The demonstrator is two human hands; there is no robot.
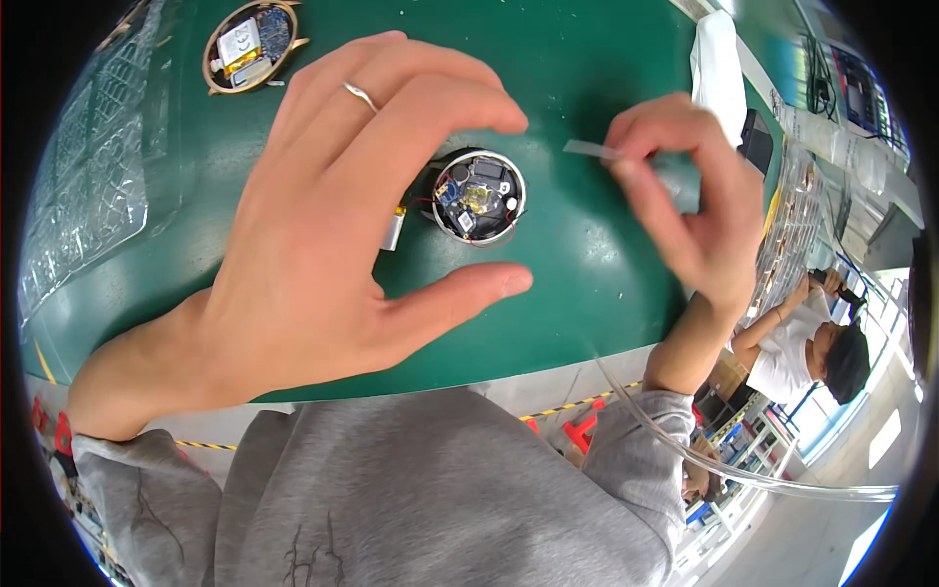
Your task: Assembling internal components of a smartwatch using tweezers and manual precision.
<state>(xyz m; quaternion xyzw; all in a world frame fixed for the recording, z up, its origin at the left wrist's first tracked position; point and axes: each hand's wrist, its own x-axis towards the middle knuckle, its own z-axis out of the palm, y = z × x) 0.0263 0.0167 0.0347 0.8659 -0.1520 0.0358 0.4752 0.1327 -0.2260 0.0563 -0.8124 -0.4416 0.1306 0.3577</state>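
Note:
A round silver-rimmed watch case (479,198) lies open on the green mat, its circuit parts and thin red wires showing. My left hand (342,205) hovers around it, thumb and forefinger spread to either side, holding nothing. Partly hidden under that hand, a small silver battery (393,231) with a yellow end sits beside the case. Off to the right, my right hand (699,196) pinches a narrow translucent strip (590,150) between thumb and forefinger. The strip points left toward the case, apart from it.
A gold-rimmed watch case (252,47) with battery and blue board lies far left. Clear plastic trays (103,161) cover the left side. A white object (718,73) and a parts tray (794,210) stand right. A clear tube (782,484) curves below; a person (807,342) is beyond.

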